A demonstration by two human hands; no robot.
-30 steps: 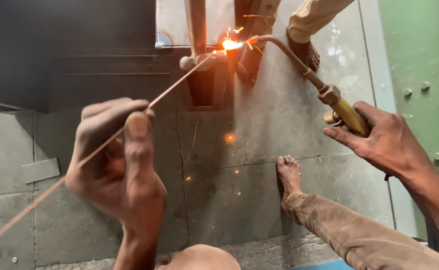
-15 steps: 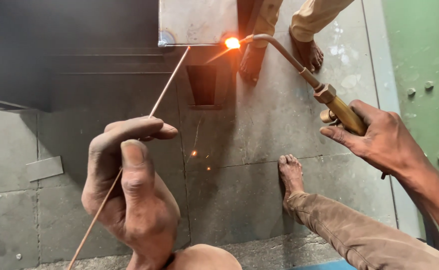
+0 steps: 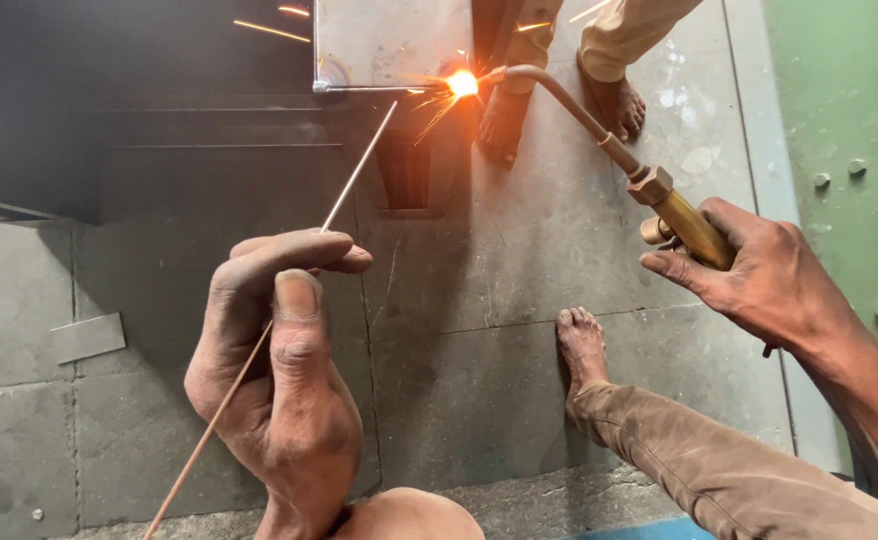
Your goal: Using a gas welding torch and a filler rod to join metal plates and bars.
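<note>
Head view, looking down: the left hand (image 3: 279,390) is closed on a thin filler rod (image 3: 299,270), pinched between thumb and curled forefinger. The rod's long axis runs on a diagonal, from the lower left past the wrist up and away to the right, and its free tip ends just short of the lower edge of a grey metal sheet (image 3: 394,40) that stands ahead of the person. The right hand (image 3: 769,275) grips the brass handle of a gas torch (image 3: 674,210); the torch's curved neck reaches up and leftward, and the flame (image 3: 462,83) burns bright orange at the sheet's lower right corner, throwing sparks.

Rod tip and flame are near each other but apart: the tip sits to the left of and a little below the glow. The flame thus lies forward of both hands, up and right of the left hand, up and left of the right. The rod tip is nearer the glow than either hand is.

Lower down, the person's own bare foot (image 3: 584,350) and brown trouser leg (image 3: 719,460) rest on the grey tiled floor (image 3: 479,300). Beyond the sheet, another person's bare feet (image 3: 619,100) stand close behind the flame. A green painted panel (image 3: 849,100) with bolts lines the right side.
</note>
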